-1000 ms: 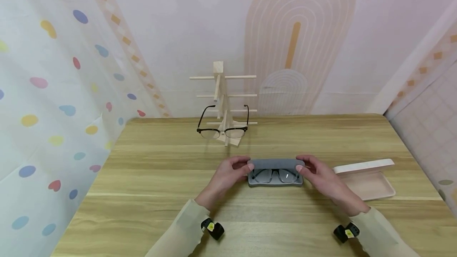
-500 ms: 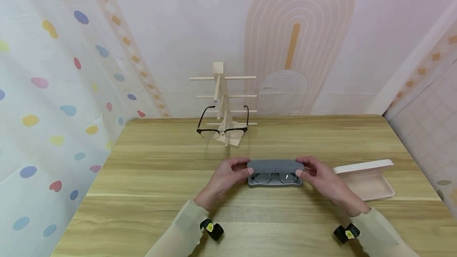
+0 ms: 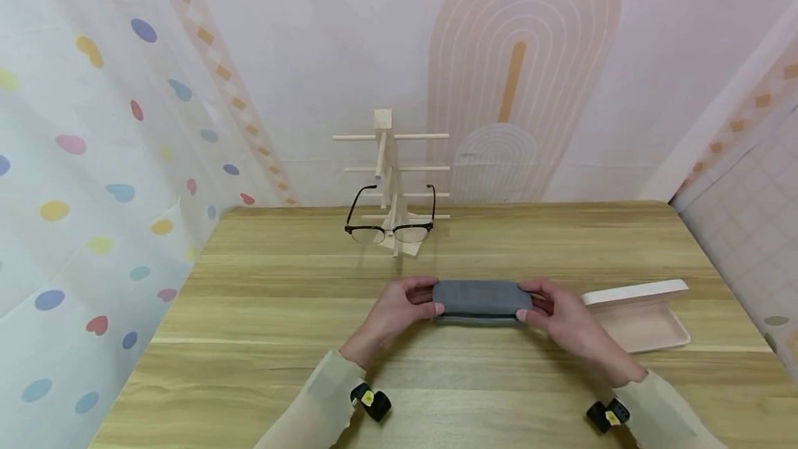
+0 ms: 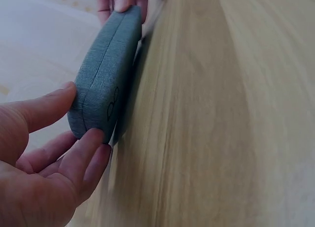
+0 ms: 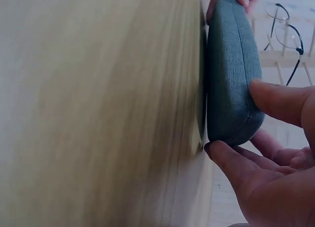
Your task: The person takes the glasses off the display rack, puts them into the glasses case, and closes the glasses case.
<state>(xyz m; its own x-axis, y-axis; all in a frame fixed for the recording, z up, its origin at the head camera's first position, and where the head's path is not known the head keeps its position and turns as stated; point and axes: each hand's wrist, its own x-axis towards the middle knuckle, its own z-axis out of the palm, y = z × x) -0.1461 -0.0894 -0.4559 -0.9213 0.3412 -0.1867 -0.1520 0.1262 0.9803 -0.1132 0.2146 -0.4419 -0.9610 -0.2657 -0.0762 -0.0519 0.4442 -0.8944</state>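
Note:
A grey fabric-covered glasses case (image 3: 482,296) lies on the table in front of me, its lid almost fully down over the base. A thin dark gap runs along its front edge, and the glasses inside are hidden. My left hand (image 3: 399,310) pinches the lid's left end between thumb and fingers. At the right end, my right hand (image 3: 564,314) grips it the same way. The left wrist view shows a small glasses print (image 4: 113,103) on the lid. From the right wrist, the case (image 5: 231,69) appears grey-green, with fingers at both ends.
Behind the case stands a wooden glasses rack (image 3: 388,179) with several pegs. Black-rimmed glasses (image 3: 411,233) hang low on it. To the right, a pale pink case (image 3: 648,324) lies with its white lid raised. A patterned curtain backs the table.
The grey lid has come down toward me over the base, covering the glasses that showed inside. Both hands have moved slightly with it and keep their hold on the ends.

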